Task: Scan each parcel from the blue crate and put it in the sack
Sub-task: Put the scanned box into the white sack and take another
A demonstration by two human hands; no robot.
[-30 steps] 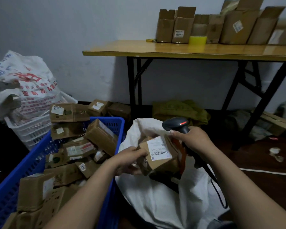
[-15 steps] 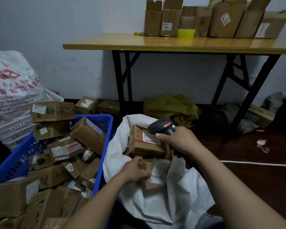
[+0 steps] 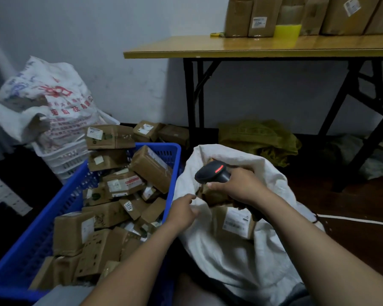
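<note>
A blue crate [image 3: 53, 219] at the left is piled with several brown cardboard parcels [image 3: 152, 167]. To its right stands an open white sack [image 3: 237, 261]. Inside its mouth lies a brown parcel with a white label [image 3: 236, 223], beside other parcels half hidden by my right hand. My right hand [image 3: 241, 186] grips a black barcode scanner [image 3: 211, 174] with a red light, held over the sack's mouth. My left hand [image 3: 184, 209] is empty, fingers relaxed, at the sack's left rim between crate and sack.
A wooden folding table [image 3: 252, 48] with black legs stands behind, carrying cardboard boxes and a yellow tape roll [image 3: 286, 32]. A printed white bag [image 3: 47, 102] sits on a white basket [image 3: 62, 155] at left. Loose parcels [image 3: 146, 130] and a green sack [image 3: 259, 138] lie by the wall.
My left hand carried the labelled parcel down into the sack, let it go and drew back toward the crate. My right hand stayed over the sack with the scanner.
</note>
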